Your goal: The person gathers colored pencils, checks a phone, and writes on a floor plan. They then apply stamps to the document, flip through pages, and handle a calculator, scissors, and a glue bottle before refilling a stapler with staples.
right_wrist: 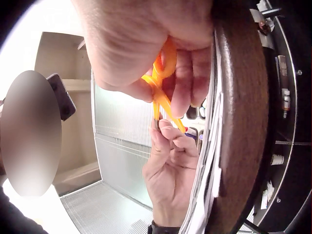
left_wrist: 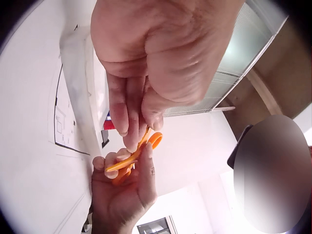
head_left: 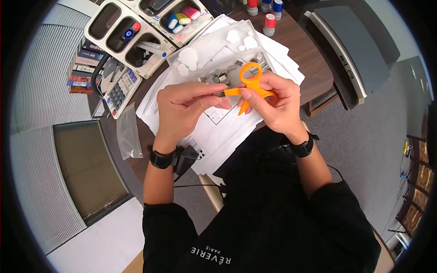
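Observation:
My right hand (head_left: 281,103) grips a pair of orange plastic scissors (head_left: 251,83), its thumb pressed over the middle where the two halves cross. One finger loop points up toward the tray. My left hand (head_left: 180,109) pinches a small dark metal piece (head_left: 220,94) at the tip of one orange arm of the scissors; the fingertips hide most of it. In the right wrist view the left fingertips (right_wrist: 165,130) meet at that tip, while the other orange arm stands apart. Behind the hands lies a clear plastic tray (head_left: 211,49) with several small metal pieces (head_left: 217,76) and white pieces (head_left: 188,59).
Printed paper sheets (head_left: 227,132) lie under the tray and hands. A desk organizer (head_left: 119,54) with markers stands at the back left, near a calculator (head_left: 122,91) and a clear bag (head_left: 129,132). Red-capped stamps (head_left: 269,22) and a grey machine (head_left: 341,50) are at the right.

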Demonstrator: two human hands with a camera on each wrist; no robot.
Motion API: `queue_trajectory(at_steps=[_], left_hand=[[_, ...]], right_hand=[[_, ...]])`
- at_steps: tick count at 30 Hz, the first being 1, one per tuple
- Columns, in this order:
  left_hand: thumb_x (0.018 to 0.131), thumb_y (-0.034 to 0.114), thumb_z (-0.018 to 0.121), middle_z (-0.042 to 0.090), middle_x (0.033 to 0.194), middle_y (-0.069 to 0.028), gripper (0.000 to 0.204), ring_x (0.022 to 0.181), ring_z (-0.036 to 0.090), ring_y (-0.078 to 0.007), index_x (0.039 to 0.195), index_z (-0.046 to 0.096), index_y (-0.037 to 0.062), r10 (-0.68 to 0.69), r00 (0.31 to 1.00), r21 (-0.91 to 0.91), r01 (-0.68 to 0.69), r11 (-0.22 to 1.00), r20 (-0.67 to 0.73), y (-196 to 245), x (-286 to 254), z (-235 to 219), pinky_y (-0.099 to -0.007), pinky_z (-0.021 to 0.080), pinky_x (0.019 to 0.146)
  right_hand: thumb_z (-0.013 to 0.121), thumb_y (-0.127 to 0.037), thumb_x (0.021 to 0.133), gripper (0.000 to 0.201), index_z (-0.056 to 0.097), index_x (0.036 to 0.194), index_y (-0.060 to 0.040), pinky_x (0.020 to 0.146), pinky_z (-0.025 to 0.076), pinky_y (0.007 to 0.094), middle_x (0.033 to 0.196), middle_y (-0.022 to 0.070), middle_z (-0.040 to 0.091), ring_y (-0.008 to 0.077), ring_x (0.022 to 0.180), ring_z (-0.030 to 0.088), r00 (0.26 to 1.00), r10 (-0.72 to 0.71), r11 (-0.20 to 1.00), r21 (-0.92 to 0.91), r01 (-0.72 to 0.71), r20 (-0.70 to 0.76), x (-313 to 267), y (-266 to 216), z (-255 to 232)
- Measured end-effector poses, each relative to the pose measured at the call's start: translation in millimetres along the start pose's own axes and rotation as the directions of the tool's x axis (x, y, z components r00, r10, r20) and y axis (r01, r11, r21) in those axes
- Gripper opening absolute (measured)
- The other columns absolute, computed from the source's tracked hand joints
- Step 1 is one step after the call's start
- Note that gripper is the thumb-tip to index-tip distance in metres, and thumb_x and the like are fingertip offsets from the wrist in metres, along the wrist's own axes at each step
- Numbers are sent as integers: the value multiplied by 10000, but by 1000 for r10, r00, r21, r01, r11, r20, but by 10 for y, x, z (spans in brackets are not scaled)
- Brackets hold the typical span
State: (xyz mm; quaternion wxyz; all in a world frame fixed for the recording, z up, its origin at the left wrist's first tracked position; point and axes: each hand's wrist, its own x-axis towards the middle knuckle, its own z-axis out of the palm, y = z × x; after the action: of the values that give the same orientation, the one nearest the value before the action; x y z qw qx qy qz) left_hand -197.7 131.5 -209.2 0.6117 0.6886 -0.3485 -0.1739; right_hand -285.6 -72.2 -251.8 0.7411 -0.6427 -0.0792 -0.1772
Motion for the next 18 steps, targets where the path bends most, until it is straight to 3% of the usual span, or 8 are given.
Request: queue_trajectory(at_steps=[7, 9, 11, 12, 14, 16, 18], left_hand=[[874, -64, 695, 737, 936, -189, 291, 843, 754, -258, 1164, 679, -81, 35, 999, -10, -35, 999, 4, 36, -11, 58, -308, 610, 746], [866, -77, 701, 734, 949, -192, 314, 857, 752, -261, 1178, 666, -89, 22, 1000, -91, -23, 996, -17, 45, -23, 80, -315, 612, 770], [870, -93, 688, 737, 973, -186, 281, 882, 751, -255, 1151, 683, -81, 8, 999, -113, -12, 993, -38, 63, -25, 89, -322, 619, 789], [874, -109, 675, 739, 997, -179, 254, 908, 749, -249, 1124, 700, -72, -8, 999, -139, 0, 990, -53, 70, -17, 90, -328, 626, 808], [871, -112, 673, 740, 992, -178, 243, 902, 749, -246, 1108, 706, -69, 12, 999, -137, -18, 990, -46, 25, -21, 83, -330, 627, 808], [868, -115, 671, 742, 986, -176, 233, 897, 750, -244, 1092, 713, -66, 24, 999, -134, -30, 991, -43, 2, -25, 76, -333, 628, 809], [860, -115, 670, 744, 974, -178, 220, 883, 752, -241, 1067, 723, -63, 82, 995, 50, -79, 996, -51, -8, -34, 63, -320, 624, 795]], right_hand=[[685, -47, 942, 116, 682, 1019, 39, 570, 526, 237, 869, 77, 734, 105, 698, 694, 998, 34, 994, 108, -29, -43, 10, -35, 56], [686, -55, 944, 120, 683, 1019, 38, 551, 512, 231, 871, 72, 735, 94, 678, 681, 997, 53, 988, 148, -44, -58, 16, -57, 59], [701, -89, 944, 158, 678, 1037, 36, 550, 485, 230, 857, 67, 732, 78, 650, 644, 989, 146, 983, 118, -144, -6, 8, -82, 17], [701, -89, 944, 158, 678, 1037, 36, 550, 485, 230, 857, 67, 732, 78, 650, 644, 990, 142, 983, 116, -140, -6, 6, -66, 8], [706, -132, 949, 187, 677, 1037, 31, 567, 455, 230, 816, 56, 713, 71, 627, 599, 994, 103, 992, -74, -101, 26, -10, -8, -11], [706, -149, 951, 194, 680, 1031, 25, 577, 448, 234, 793, 48, 699, 71, 633, 593, 995, 101, 991, -85, -99, 24, 6, -42, -1], [706, -167, 952, 202, 682, 1025, 20, 586, 442, 238, 770, 39, 685, 70, 638, 587, 994, 110, 990, -87, -108, 25, -5, -34, 41]])
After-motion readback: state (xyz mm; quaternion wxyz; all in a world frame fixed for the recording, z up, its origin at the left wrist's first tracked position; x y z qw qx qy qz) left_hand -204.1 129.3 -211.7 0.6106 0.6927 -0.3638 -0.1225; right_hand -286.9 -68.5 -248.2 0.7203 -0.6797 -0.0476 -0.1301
